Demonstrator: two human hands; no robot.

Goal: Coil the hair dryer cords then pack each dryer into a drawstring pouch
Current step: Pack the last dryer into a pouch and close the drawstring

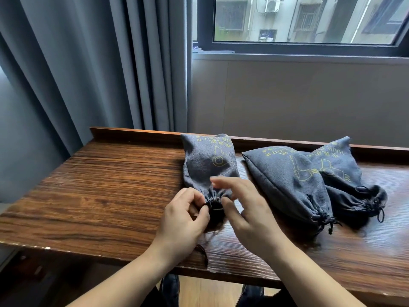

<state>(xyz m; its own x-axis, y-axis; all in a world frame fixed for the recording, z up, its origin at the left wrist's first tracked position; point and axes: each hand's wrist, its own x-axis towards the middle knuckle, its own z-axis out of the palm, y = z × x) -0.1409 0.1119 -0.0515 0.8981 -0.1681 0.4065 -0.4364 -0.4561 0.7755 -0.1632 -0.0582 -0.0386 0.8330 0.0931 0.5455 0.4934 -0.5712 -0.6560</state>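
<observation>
Centrally on the wooden bench (pixel 99 185), left hand (pixel 183 220) pinched the gathered neck of a grey drawstring pouch (pixel 208 162), right hand (pixel 247 209) hovered loose-fingered beside it, two cinched pouches (pixel 287 180) lay right.

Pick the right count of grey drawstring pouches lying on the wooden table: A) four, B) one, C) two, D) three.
D: one pouch lies at the hands, its gathered neck pinched by the left hand, and two more with cinched necks lie to the right, a middle pouch partly overlapping the far-right pouch, all on the table.
</observation>
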